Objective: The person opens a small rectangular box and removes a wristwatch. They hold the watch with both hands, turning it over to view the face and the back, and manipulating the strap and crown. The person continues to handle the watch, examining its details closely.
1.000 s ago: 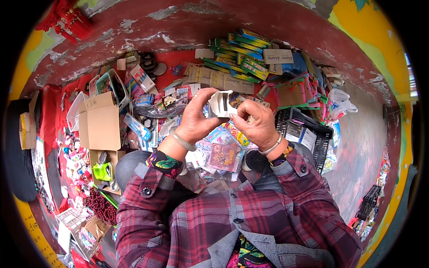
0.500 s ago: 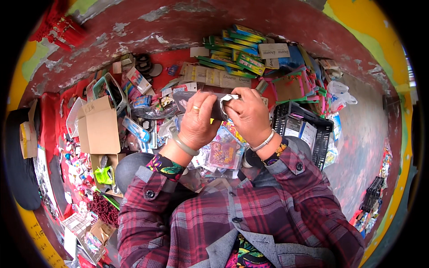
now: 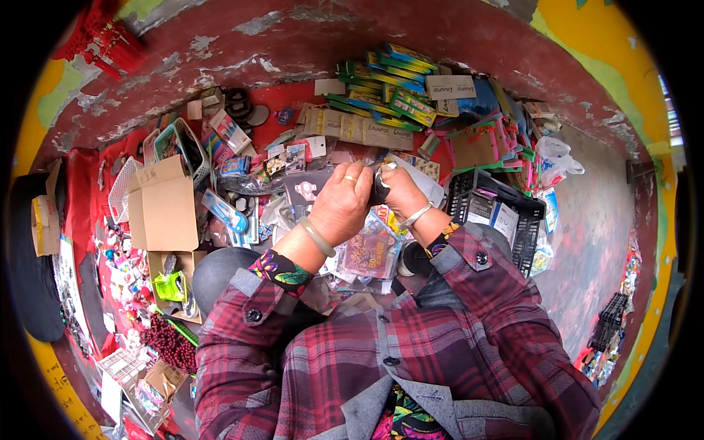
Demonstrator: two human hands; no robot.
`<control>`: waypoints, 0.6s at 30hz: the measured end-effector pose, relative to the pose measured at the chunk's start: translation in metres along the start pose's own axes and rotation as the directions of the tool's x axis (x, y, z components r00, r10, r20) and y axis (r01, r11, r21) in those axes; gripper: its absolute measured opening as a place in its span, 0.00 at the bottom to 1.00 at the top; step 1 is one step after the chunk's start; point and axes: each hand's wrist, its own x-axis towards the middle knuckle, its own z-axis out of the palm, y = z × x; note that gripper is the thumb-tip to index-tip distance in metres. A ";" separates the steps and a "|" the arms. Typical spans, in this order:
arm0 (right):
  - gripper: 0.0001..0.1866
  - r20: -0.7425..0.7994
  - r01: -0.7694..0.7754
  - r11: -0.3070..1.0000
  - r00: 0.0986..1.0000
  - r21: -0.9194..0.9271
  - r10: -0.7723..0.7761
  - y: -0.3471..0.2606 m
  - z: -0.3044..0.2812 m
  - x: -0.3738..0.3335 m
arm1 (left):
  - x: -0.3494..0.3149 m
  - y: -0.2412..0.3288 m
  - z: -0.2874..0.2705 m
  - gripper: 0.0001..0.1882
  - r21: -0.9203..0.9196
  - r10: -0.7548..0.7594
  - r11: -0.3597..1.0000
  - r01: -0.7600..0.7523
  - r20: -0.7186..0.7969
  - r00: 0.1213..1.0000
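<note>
A dark grey flat packet [image 3: 301,185] with a small pale print on it sticks out to the left of my left hand [image 3: 342,204]. The left fingers are wrapped round its right part. Close against them, my right hand [image 3: 403,192] is closed on a bunched black and white end, which seems to belong to the same packet. Fingers hide the join between the two. Beneath the hands lie a clear packet with a purple-red print [image 3: 369,254] and other glossy packets. A white flat sheet [image 3: 422,178] shows just behind the right hand.
An open cardboard box [image 3: 163,209] and a green basket [image 3: 192,150] stand at left. At right is a black plastic crate [image 3: 532,213] with boxes in it. Green and yellow boxes [image 3: 411,106] are piled at the far side, before a red wall [image 3: 293,44].
Both hands have come lower, and the right hand has turned and closed nearer the left. The packet's pale print shows more plainly. The white sheet behind the right hand has come into sight.
</note>
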 end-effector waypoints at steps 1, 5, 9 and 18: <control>0.03 0.007 0.041 0.999 0.999 0.016 -0.041 0.005 0.000 0.001 | 0.001 0.000 0.000 0.25 0.013 0.009 1.000 -0.010 0.021 1.000; 0.08 0.029 -0.023 0.977 0.999 0.213 0.018 0.001 0.006 -0.004 | 0.002 0.000 -0.003 0.23 0.103 0.031 0.994 -0.036 0.046 0.998; 0.13 0.028 0.078 0.907 0.995 0.415 -0.098 -0.022 0.003 -0.006 | 0.012 0.014 -0.022 0.21 0.220 0.162 0.965 -0.145 -0.062 0.985; 0.19 0.111 0.003 0.829 0.991 0.560 -0.078 -0.067 -0.030 -0.004 | 0.008 -0.025 -0.050 0.19 -0.922 -0.820 0.308 0.236 -0.131 0.557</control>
